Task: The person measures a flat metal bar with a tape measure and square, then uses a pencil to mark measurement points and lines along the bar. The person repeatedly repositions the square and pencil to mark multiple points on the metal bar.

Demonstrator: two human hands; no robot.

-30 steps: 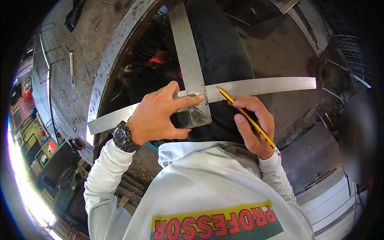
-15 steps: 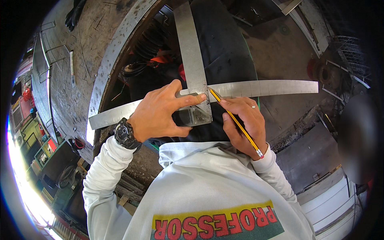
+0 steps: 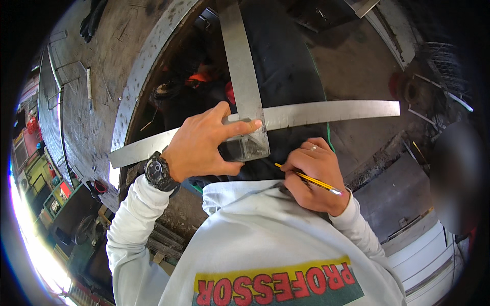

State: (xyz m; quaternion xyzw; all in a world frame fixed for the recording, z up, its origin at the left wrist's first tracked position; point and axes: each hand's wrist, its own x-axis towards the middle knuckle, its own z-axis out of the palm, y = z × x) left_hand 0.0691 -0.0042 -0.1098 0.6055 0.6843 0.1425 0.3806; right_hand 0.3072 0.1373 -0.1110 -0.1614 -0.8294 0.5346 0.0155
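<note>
A long flat metal strip lies crosswise in front of me, with faint lines across its right part. Over it, pointing away from me, is the wide steel blade of a square, whose dark stock is at the near end. My left hand grips that stock, a finger stretched onto the metal by the crossing and the thumb at its near side; the palm hides part of the strip. My right hand is closed round a yellow-and-black pencil, its tip pointing left, below the strip and apart from it.
Dark cloth lies under the metal. To the left is a worn workbench with a metal edge, a black glove at its far end. Cables and orange-red items sit in the dark gap beside it. Sheet metal stands low at the right.
My right hand has drawn the pencil back from the crossing toward me, and the pencil has tipped flatter. My left hand stays on the square; strip and square shift only slightly in view.
</note>
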